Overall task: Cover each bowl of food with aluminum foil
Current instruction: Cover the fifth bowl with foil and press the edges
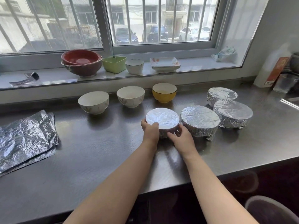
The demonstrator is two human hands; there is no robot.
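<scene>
A small foil-wrapped bowl (pixel 162 118) stands on the steel counter (pixel 97 151) in the middle. My left hand (pixel 150 130) grips its left side with the thumb on the rim. My right hand (pixel 182 139) holds its lower right side, fingers curled against the foil. Three more foil-covered bowls stand to the right: one beside it (pixel 199 119), one further right (pixel 233 113), one behind (pixel 222 94). Uncovered bowls sit in a row behind: two white (pixel 93 101) (pixel 130 96) and a yellow one (pixel 164 92). Loose foil sheets (pixel 25 136) lie stacked at the left.
On the window sill (pixel 48 78) stand red bowls (pixel 81 62), a green container (pixel 114 64), a white bowl (pixel 134 66), square plates (pixel 165 63), a watch (pixel 26 79) and a plastic bag (pixel 224 53). A glass (pixel 284 83) and a box stand at far right.
</scene>
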